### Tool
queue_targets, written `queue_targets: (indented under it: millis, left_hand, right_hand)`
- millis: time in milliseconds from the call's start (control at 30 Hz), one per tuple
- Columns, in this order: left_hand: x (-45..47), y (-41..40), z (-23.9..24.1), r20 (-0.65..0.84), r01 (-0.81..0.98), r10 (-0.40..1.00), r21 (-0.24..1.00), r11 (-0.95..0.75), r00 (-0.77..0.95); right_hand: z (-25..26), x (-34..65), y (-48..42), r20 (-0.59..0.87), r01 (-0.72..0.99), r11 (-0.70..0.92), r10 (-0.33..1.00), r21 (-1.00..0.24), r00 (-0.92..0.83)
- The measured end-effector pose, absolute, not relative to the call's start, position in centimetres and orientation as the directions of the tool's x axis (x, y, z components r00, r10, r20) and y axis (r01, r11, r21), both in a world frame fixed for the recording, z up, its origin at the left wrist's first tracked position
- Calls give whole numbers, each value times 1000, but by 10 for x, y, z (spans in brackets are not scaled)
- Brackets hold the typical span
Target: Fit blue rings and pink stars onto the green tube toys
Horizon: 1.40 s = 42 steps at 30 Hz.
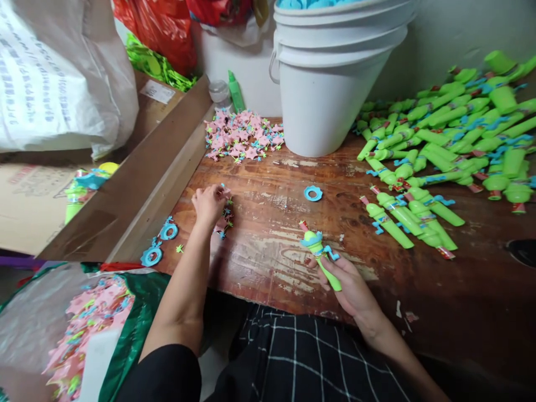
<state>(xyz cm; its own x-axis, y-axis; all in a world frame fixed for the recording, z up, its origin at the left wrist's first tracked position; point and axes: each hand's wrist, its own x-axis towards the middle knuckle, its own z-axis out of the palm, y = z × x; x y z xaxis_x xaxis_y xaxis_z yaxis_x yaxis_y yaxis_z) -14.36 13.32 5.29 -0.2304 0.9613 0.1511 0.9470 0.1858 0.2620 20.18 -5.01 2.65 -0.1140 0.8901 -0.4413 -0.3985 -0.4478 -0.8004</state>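
Observation:
My right hand [345,282] is closed round the lower part of a green plastic toy [312,241]. The toy has a red-and-white striped tip, a scalloped blue collar and a blue crank on its side, and it tilts up to the left. Farther left, my left hand [209,205] is bent with its fingertips pinched on a small pink star piece [226,191]. Just beside and below those fingers lies a short row of pink stars with green and blue bits [221,224], partly hidden by the hand. One loose blue scalloped ring [313,193] lies beyond the toy.
Many green toys [452,139] are heaped at the right. White stacked buckets [326,95] stand at the back, beside a pile of pink stars [245,137]. Blue rings [151,255] lie near a cardboard edge [138,167]. A bag of pink pieces [129,329] sits lower left.

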Motion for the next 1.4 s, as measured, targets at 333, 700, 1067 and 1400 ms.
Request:
queue_targets:
  millis: [333,700,1067,1400]
  left_hand:
    - [-55,73,24,273,248,950,941,-231,-150]
    - [7,24,-11,6,475,951,866,-159,308]
    - [3,31,-12,59,444,920,863,-243,388]
    - [-1,33,-17,112,413,882,851,-323,457]
  right_hand:
    - [23,208,-47,-359,-175,-363,932,-915,-55]
    - [5,248,-51,-167,718,-79,985,-691,-53]
    - [6,241,-48,-104,726,7,989,-687,-108]
    - [103,209,-17,-396,986,131,904,-99,-160]
